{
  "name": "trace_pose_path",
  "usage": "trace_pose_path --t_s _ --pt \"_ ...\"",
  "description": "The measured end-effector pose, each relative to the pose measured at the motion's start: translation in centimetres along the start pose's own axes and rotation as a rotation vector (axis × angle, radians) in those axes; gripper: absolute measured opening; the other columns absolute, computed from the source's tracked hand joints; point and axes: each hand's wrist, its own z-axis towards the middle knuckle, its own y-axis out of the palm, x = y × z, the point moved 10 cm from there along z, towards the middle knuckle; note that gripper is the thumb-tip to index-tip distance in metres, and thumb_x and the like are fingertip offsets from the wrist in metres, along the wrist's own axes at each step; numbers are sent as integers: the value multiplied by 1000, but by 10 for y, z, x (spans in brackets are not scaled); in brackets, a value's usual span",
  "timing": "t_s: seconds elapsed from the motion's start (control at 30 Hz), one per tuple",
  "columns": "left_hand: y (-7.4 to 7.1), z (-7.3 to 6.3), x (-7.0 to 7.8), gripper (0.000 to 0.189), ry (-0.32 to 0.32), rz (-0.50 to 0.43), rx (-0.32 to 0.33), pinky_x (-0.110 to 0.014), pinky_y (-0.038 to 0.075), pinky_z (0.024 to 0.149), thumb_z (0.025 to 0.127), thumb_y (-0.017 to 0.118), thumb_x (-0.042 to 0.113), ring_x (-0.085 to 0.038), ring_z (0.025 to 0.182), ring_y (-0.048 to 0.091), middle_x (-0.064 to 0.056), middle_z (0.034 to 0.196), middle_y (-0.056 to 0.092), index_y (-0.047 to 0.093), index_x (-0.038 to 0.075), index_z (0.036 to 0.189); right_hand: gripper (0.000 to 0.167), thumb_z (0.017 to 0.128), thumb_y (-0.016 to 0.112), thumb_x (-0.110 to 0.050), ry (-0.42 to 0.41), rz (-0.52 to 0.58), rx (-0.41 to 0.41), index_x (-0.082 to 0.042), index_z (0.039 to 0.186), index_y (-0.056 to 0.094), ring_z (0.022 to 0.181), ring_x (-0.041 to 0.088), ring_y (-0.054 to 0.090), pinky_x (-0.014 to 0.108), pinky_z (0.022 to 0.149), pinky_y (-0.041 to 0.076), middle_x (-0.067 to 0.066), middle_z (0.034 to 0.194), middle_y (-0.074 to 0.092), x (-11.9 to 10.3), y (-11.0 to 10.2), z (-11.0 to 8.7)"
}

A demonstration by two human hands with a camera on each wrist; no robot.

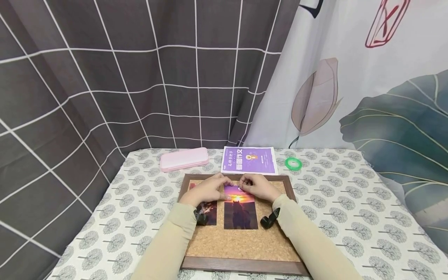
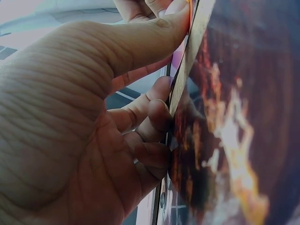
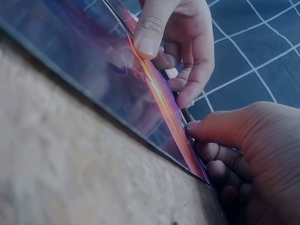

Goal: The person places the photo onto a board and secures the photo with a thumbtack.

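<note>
A sunset photo with a dark silhouette lies on a wood-framed cork board. My left hand spreads over its upper left, the thumb pressing on the print and the fingers near its top edge. At the photo's upper right, my right hand has thumb and forefinger pinched on a small pale thing, too small to name for certain. Left of the sunset print is a dark photo with fiery streaks, partly covered by the left hand and wrist in the head view.
Behind the board lie a pink case, a purple printed booklet and a roll of green tape. A tree-patterned cloth covers the table. Dark checked curtain hangs behind.
</note>
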Motion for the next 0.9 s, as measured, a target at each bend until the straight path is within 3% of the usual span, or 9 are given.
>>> trace_pose_path --t_s 0.63,0.9 --pt "0 1 -4 48 16 9 3 -32 48 82 87 80 36 -12 88 53 -1 109 52 64 18 129 5 95 69 -20 -5 22 -20 -15 95 70 78 11 59 28 72 50 -5 85 65 0 -1 2" --pt "-14 -3 0 46 42 -11 -4 -35 49 88 92 74 33 -18 97 57 -8 118 55 62 14 132 12 98 65 -24 -20 15 12 -14 104 70 91 17 64 39 85 53 -2 97 69 -13 -28 -1"
